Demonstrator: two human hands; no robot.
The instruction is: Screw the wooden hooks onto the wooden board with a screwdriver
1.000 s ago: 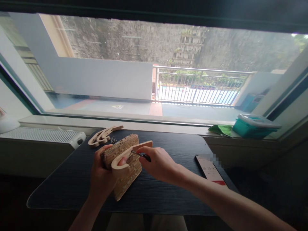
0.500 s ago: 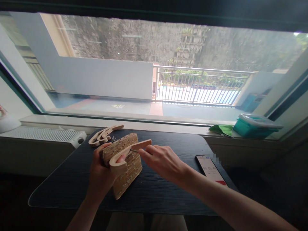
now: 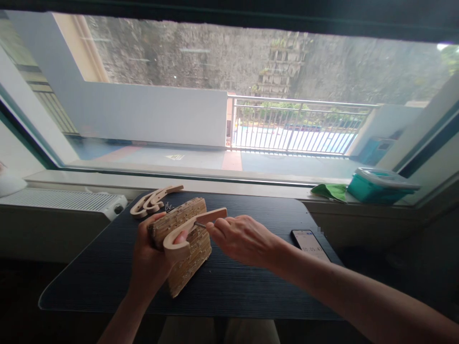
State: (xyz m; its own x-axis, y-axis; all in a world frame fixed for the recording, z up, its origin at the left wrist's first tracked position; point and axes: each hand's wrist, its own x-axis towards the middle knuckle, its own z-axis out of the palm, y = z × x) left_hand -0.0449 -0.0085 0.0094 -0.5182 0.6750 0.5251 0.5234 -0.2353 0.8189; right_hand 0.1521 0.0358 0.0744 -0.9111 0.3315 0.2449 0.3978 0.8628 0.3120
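My left hand (image 3: 149, 260) grips a tilted wooden board (image 3: 186, 241) on the dark table (image 3: 233, 286) and presses a curved wooden hook (image 3: 181, 236) against its face. My right hand (image 3: 242, 239) is closed round a small screwdriver (image 3: 201, 225), whose metal tip touches the hook's straight arm. The tool's handle is hidden inside my fingers.
Two more wooden hooks (image 3: 154, 199) and a few screws (image 3: 168, 207) lie at the table's far left. A phone (image 3: 310, 243) lies to the right. On the window sill stand a teal box (image 3: 380, 186) and a green cloth (image 3: 330, 191). A radiator (image 3: 60, 200) is at the left.
My right hand has closed further over the screwdriver, hiding its dark handle, and turned slightly. The board and hook stay in my left hand. The view has shifted a little.
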